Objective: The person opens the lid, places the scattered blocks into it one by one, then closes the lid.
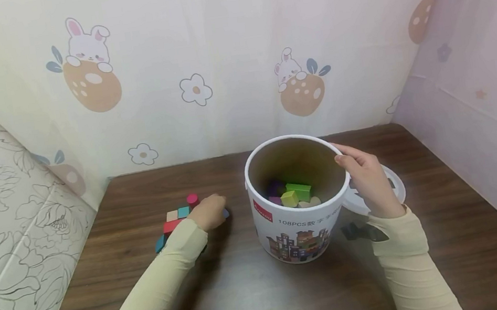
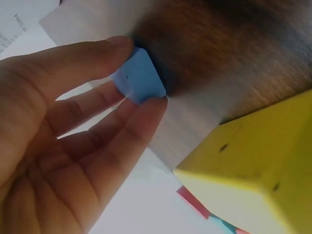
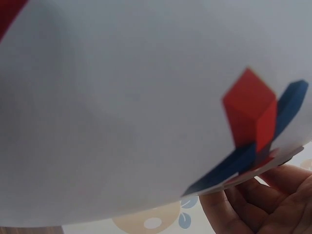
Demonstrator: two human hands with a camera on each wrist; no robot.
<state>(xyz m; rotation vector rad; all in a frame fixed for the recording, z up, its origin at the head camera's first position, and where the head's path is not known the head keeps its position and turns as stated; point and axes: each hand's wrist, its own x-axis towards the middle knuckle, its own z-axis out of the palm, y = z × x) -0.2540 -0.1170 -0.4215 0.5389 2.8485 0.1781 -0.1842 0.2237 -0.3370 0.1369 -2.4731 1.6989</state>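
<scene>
My left hand point(image 1: 209, 212) is over the left part of the table, left of a white bucket point(image 1: 269, 237). In the left wrist view its thumb and fingertips pinch a small blue block point(image 2: 142, 75) with slanted sides. A large yellow block point(image 2: 243, 165) looms close to that camera. Beside the left hand sit a red cylinder point(image 1: 193, 200), a red block point(image 1: 171, 226) and a teal block point(image 1: 183, 212). My right hand point(image 1: 367, 178) grips the bucket's right rim, thumb on the near side. Inside the bucket lie green point(image 1: 299, 191), yellow and purple blocks.
A white lid point(image 1: 395, 182) lies on the brown table point(image 1: 259, 301) behind the right wrist. Patterned cloths hang at the back point(image 1: 154, 126), left and right of the table. A dark shape point(image 1: 354, 231) shows right of the bucket.
</scene>
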